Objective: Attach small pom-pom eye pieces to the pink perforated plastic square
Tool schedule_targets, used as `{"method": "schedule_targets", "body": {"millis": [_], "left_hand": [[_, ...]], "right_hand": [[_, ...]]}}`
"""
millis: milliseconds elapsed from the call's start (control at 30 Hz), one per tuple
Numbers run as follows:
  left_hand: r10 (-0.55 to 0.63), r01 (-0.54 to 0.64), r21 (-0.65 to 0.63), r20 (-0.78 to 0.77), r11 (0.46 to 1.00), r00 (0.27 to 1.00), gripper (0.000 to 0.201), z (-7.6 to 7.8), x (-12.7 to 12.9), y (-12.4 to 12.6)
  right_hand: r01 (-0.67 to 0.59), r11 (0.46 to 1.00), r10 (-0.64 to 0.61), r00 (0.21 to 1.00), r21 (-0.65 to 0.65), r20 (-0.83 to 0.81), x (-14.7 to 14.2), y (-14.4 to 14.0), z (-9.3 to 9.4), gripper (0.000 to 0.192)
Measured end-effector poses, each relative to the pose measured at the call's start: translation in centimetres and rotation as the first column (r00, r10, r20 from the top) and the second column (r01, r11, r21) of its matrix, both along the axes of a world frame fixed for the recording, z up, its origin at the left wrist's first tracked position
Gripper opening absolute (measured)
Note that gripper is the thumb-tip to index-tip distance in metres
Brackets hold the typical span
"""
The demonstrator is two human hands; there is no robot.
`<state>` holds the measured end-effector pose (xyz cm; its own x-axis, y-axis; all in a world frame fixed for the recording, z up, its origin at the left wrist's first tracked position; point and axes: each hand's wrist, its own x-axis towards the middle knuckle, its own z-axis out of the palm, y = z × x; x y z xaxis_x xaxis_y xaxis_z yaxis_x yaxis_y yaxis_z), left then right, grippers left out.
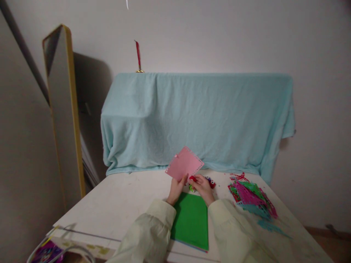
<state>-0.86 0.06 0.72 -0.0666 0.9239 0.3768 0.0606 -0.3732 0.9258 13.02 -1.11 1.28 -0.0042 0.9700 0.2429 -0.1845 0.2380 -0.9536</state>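
The left hand [175, 190] pinches the lower corner of a pink foam sheet [184, 164] between thumb and fingers, holding it upright above the white table [123, 204], at about 12 o'clock from the green sheet stack [192, 219] lying flat between the two sleeves. The right hand [203, 187] is closed around a small red piece [192, 178] just beside that same corner. The pink sheet looks light, thin and bendy, with a punched edge that could tear, so a grip at a corner or along an edge suits it. At 3 o'clock lies a heap of pink and green cut-out scraps [251, 197]; a pale blue cloth [197, 117] drapes behind.
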Motion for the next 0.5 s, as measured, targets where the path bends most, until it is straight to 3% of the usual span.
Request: {"method": "schedule_targets", "body": {"millis": [500], "left_hand": [[-0.034,0.034,0.005,0.001,0.999,0.999,0.039,0.96,-0.14,-0.62]], "right_hand": [[-0.02,1.0,0.019,1.0,-0.022,-0.024,-0.09,0.5,-0.53,0.039]]}}
